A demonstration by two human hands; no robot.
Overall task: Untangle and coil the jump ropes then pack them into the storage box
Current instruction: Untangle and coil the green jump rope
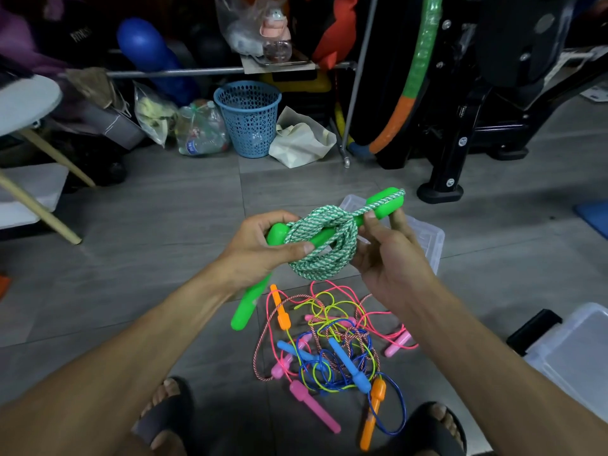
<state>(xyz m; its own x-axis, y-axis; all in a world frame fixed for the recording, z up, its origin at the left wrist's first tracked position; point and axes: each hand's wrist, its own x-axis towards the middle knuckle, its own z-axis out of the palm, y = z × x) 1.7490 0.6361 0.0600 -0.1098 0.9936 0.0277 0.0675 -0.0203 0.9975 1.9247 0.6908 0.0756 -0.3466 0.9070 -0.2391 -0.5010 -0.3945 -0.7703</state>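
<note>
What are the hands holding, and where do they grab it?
The green jump rope. The left hand grips the coiled cord and one green handle near its end; the right hand pinches the same handle near its other end.

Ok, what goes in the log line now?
left hand: holds green rope coil | right hand: pinches green handle | tangled ropes: on floor

— How's my feed?
— Dim indoors, soft even light, faint shadows under my arms. The shelves (pixel 230 70) at the back go murky.
— Distortion?
— Wide-angle bending at the edges; the corners smear slightly.
</note>
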